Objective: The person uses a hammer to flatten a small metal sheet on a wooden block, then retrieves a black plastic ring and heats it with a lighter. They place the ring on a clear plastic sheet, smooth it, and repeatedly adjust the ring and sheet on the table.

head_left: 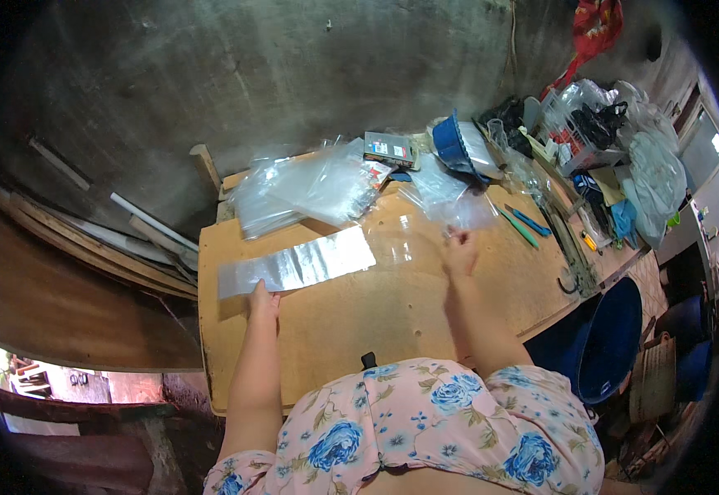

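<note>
Across the wooden table lies a long, shiny silver strip (pixel 306 262), flat and foil-like. My left hand (pixel 264 300) pinches its near edge toward the left end, thumb on top. Touching or just beyond its right end is a clear plastic piece (pixel 394 241), seen mostly by its glare. Farther right, my right hand (pixel 460 254) has its fingers closed at the near edge of a small clear plastic bag (pixel 477 213). The fingertips are slightly blurred there. Behind the strip rests a broad stack of clear plastic sleeves (pixel 314 190).
A dark box (pixel 390 148) sits on the sleeves near a tilted blue basin (pixel 456 144). Right of my right hand lie a green-handled tool (pixel 521 229) and a blue one (pixel 529 221). A crate of bags (pixel 586 132) fills the back right. A blue barrel (pixel 611 342) stands below the table's right edge.
</note>
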Motion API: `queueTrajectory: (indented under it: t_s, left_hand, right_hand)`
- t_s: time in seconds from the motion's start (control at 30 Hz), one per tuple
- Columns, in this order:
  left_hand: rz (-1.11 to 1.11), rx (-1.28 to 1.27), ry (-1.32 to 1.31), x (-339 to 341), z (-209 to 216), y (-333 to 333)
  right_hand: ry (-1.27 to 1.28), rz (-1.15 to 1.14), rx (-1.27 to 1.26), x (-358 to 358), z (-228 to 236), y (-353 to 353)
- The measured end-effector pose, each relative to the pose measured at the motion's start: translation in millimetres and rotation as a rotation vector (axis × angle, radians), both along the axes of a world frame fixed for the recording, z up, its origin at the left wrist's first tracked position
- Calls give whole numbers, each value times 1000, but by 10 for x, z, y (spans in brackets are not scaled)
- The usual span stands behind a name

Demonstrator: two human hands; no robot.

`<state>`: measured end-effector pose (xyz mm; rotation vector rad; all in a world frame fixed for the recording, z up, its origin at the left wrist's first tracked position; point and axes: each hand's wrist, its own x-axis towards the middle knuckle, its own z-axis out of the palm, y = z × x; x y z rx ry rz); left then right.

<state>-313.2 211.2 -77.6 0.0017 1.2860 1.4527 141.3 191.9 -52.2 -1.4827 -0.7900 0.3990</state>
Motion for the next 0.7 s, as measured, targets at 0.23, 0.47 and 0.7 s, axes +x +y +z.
queueTrajectory:
  t_s: [0.23,0.47,0.7]
  left_hand:
    - [-396,314,239,1280,1218,-835]
    - [-1172,934,1401,1827,1800,-661]
    - [-1076,988,795,2124,1085,-733]
  right_hand:
    - [-140,400,206,-282,1405,-650]
    - [247,515,453,-657,2064,-933]
    - [44,617,206,28,2369,-1253]
